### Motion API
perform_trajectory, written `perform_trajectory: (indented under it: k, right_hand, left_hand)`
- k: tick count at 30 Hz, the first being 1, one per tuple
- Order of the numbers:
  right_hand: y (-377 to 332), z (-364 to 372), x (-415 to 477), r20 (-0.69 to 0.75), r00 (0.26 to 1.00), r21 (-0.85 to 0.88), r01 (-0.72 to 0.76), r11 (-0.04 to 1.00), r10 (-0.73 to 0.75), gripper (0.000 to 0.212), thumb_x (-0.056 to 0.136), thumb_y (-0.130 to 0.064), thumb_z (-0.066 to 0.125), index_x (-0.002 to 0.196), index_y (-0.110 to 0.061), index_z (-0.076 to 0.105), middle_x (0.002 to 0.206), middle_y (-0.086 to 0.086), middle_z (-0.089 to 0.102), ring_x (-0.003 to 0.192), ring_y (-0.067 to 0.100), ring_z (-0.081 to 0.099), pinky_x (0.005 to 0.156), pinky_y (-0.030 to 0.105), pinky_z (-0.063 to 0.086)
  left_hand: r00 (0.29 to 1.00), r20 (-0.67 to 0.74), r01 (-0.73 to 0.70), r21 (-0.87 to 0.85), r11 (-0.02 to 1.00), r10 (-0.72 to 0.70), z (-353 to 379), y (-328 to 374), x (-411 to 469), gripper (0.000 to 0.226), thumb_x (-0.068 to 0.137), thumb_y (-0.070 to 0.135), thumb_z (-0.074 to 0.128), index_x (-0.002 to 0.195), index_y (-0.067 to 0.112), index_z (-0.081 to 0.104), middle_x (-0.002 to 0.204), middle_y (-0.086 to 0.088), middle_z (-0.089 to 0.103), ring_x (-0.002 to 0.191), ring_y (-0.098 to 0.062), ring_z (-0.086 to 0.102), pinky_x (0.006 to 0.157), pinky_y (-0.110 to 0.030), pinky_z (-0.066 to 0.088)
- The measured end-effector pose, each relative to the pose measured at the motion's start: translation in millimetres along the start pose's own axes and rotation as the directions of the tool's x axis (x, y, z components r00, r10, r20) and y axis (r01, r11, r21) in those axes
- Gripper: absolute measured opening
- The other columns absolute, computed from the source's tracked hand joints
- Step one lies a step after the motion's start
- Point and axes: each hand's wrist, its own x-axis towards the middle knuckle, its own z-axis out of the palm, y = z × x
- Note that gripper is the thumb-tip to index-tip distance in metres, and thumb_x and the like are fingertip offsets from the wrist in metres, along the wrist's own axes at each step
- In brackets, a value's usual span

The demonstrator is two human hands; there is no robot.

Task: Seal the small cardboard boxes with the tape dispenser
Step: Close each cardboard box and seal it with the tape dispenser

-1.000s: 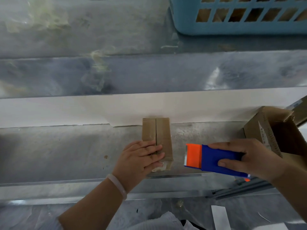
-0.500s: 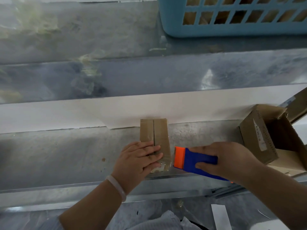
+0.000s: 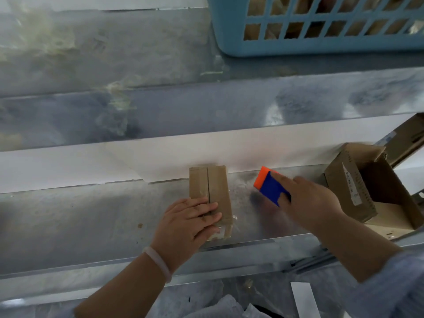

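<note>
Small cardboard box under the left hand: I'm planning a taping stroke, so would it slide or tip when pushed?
It would likely slide: the small cardboard box lies on a smooth metal shelf, perhaps why the left hand presses it. Tipping seems unlikely: it lies long and low.

My left hand (image 3: 190, 220) hides the near part of the small box (image 3: 216, 187). My right hand (image 3: 309, 203) and the tape dispenser (image 3: 270, 188) look blurry.
</note>
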Motion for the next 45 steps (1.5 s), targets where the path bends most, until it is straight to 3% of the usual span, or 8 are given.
perform_trajectory:
  k: [4,13,18,21,25,28,39,45]
  right_hand:
    - [8,35,2,0.059,0.998,-0.057,0.042,0.997,-0.039,0.072,0.089,-0.024,0.054,0.152,-0.037,0.021,0.131,0.003,0.053,0.114,0.029,0.055,0.092,0.04,0.044]
    - [-13,93,-37,-0.192,0.952,-0.271,0.184,0.945,-0.24,0.061,0.078,-0.023,0.042,0.137,-0.017,0.055,0.115,0.022,0.057,0.091,0.04,0.056,0.081,0.047,0.044]
    - [-29,96,-46,-0.112,0.979,-0.189,0.147,0.971,-0.17,0.046,0.084,-0.03,0.047,0.125,-0.015,0.064,0.119,0.02,0.058,0.1,0.041,0.059,0.088,0.052,0.049]
    - [-37,84,-54,-0.166,0.986,0.215,0.028,0.976,0.009,0.028,0.086,-0.019,0.056,0.111,-0.019,0.066,0.112,0.006,0.061,0.098,0.031,0.061,0.084,0.042,0.05]
    - [-80,58,-52,0.044,0.967,0.929,-0.131,0.346,0.249,0.019,0.098,-0.025,0.052,0.115,-0.027,0.061,0.115,-0.015,0.061,0.111,0.006,0.055,0.096,0.029,0.044]
    - [-114,70,-34,0.262,0.942,0.963,-0.271,0.013,0.208,0.06,0.083,-0.07,0.051,0.125,-0.028,0.055,0.125,-0.006,0.061,0.119,0.011,0.055,0.107,0.043,0.042]
    - [-108,74,-30,-0.14,0.98,0.868,0.052,0.494,0.142,0.04,0.101,-0.033,0.041,0.141,-0.034,0.04,0.137,-0.005,0.047,0.128,0.01,0.045,0.107,0.025,0.036]
    - [-81,78,-25,-0.396,0.848,0.42,0.507,0.753,-0.351,0.048,0.096,-0.048,0.047,0.139,-0.026,0.052,0.151,-0.001,0.041,0.128,0.018,0.049,0.106,0.032,0.041]
  left_hand:
    - [1.0,0.0,0.009,-0.036,0.999,-0.009,-3,2,0,0.025,0.09,0.04,0.06,0.111,0.033,0.072,0.125,0.018,0.063,0.124,-0.002,0.052,0.101,-0.034,0.044]
    - [0.998,0.027,0.065,-0.09,0.994,-0.063,-5,3,0,0.029,0.091,0.042,0.058,0.113,0.03,0.071,0.126,0.021,0.061,0.128,0.003,0.046,0.107,-0.025,0.035]
    - [0.998,0.03,0.058,-0.112,0.992,-0.055,-5,2,2,0.031,0.09,0.045,0.057,0.112,0.029,0.072,0.125,0.02,0.062,0.128,0.003,0.047,0.107,-0.024,0.035]
    - [0.999,0.031,0.046,-0.114,0.992,-0.042,-4,1,1,0.03,0.091,0.044,0.057,0.113,0.029,0.071,0.126,0.019,0.061,0.128,0.001,0.048,0.107,-0.026,0.037]
    - [0.999,0.03,0.048,-0.108,0.993,-0.045,-3,0,0,0.031,0.093,0.045,0.054,0.114,0.03,0.071,0.128,0.02,0.06,0.128,0.002,0.047,0.107,-0.026,0.036]
    - [0.998,0.034,0.06,-0.11,0.992,-0.056,-1,0,-1,0.031,0.093,0.046,0.054,0.115,0.031,0.07,0.128,0.02,0.059,0.129,0.001,0.047,0.106,-0.029,0.038]
    - [0.992,0.012,0.124,-0.185,0.975,-0.124,-1,3,-2,0.04,0.09,0.048,0.055,0.113,0.02,0.071,0.126,0.011,0.063,0.128,0.0,0.047,0.108,-0.028,0.039]
    - [0.998,-0.029,0.042,-0.206,0.978,-0.049,-3,-7,-1,0.041,0.09,0.046,0.057,0.109,0.013,0.073,0.125,0.001,0.065,0.127,-0.008,0.05,0.105,-0.03,0.043]
